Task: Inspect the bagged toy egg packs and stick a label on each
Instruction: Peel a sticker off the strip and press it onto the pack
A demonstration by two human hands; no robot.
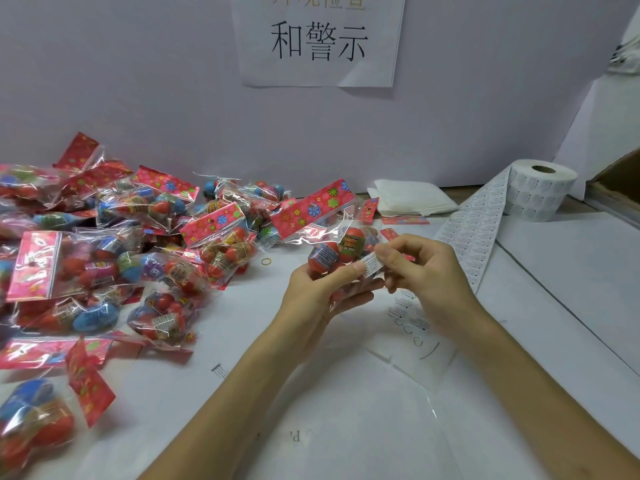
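Egg pack (350, 244) is held just above the counter (242, 306), near the middle, right of the pile of packs (138, 244). It is cradled in the left hand (317, 296), whose grip is curled round the bag's lower part. A label (372, 266) is pinched in the narrow grip of the right hand (426, 271) and appears to lie against the film. For a sound bond, the label should be laid on a flat, taut patch of film and pressed from one edge across, so that no crease is trapped.

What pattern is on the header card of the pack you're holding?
The header card is red with blue, yellow and green flowers; the head view shows it.
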